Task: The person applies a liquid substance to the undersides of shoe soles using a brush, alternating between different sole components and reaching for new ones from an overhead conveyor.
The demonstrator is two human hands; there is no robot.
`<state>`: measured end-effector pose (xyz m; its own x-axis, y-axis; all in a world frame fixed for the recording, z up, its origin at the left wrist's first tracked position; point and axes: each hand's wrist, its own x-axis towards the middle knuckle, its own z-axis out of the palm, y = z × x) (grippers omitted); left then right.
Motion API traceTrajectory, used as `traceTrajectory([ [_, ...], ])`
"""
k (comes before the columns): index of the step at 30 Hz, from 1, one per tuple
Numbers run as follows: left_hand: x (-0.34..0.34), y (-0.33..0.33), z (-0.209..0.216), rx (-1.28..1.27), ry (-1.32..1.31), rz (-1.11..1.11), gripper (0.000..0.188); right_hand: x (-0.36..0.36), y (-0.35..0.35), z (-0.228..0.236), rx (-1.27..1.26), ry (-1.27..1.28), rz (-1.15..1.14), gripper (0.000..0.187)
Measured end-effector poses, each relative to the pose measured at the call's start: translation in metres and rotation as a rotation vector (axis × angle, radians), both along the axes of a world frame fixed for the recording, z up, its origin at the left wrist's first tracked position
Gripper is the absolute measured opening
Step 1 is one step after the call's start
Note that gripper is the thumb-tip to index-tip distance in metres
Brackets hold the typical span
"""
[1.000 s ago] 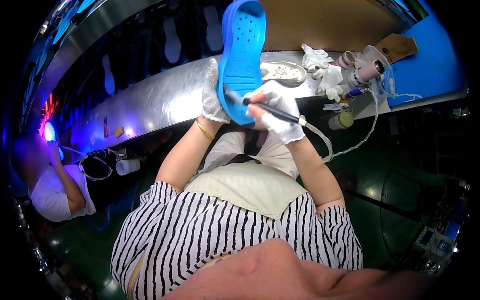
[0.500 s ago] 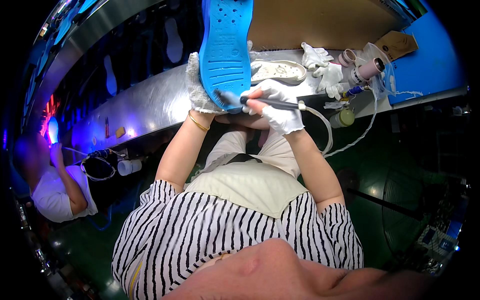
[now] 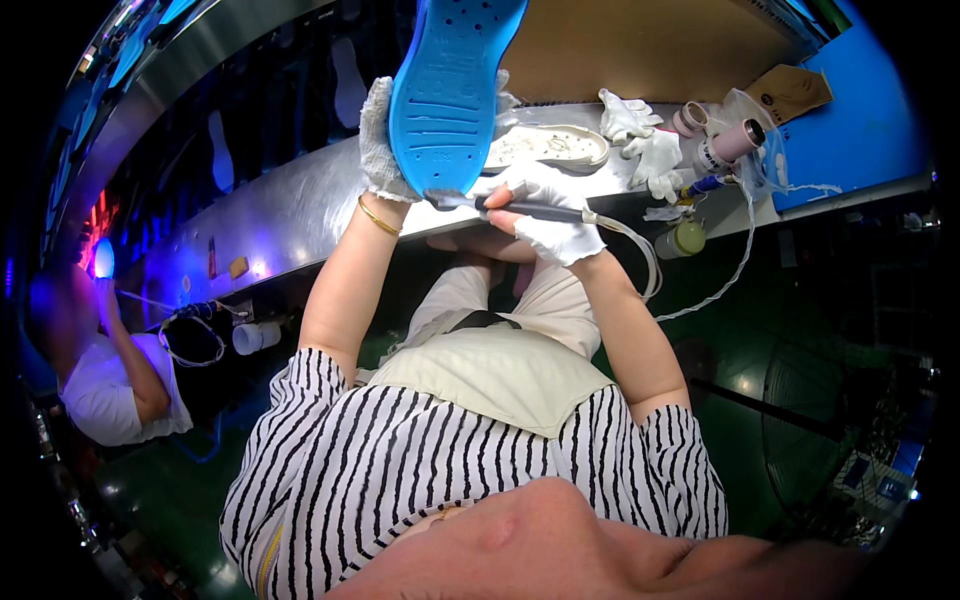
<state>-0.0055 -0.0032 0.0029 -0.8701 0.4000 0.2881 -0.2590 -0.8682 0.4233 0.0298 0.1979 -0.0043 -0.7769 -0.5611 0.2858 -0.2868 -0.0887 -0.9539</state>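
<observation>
In my gloved left hand [image 3: 378, 140] is a large blue shoe sole [image 3: 443, 105], gripped by its side and tilted, its rounded end toward me. Grooves and small holes mark its face. The fingers behind the sole are partly hidden. My right hand [image 3: 550, 205], in a white glove with bare fingertips, is closed round the dark handle of a brush [image 3: 455, 200]. The brush's bristles touch the sole's near rounded edge. A pale tube [image 3: 630, 235] runs from the handle's end. Just beyond my right hand, a white perforated shoe piece [image 3: 550, 147] lies on the metal bench.
White gloves [image 3: 655, 160], a pink flask [image 3: 738, 140] and a blue box [image 3: 860, 110] occupy the bench's right. A lidded jar [image 3: 683, 240] hangs by its front edge. Dark soles [image 3: 345, 85] fill the conveyor beyond. Another person [image 3: 125, 390] works at far left.
The sole has tilted, its far end shifting right and its near end left and away from me. The brush has slid off the face to the sole's near edge.
</observation>
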Motion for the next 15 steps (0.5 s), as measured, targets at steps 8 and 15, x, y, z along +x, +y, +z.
traceTrajectory([
  [8, -0.010, -0.008, -0.004, -0.210, -0.181, 0.094, 0.064, -0.008, 0.008, 0.020, -0.015, -0.125, -0.006, 0.012],
  [15, -0.024, -0.012, -0.004, -0.472, -0.310, 0.241, 0.048, -0.018, -0.007, 0.019, 0.121, 0.319, 0.042, 0.016],
])
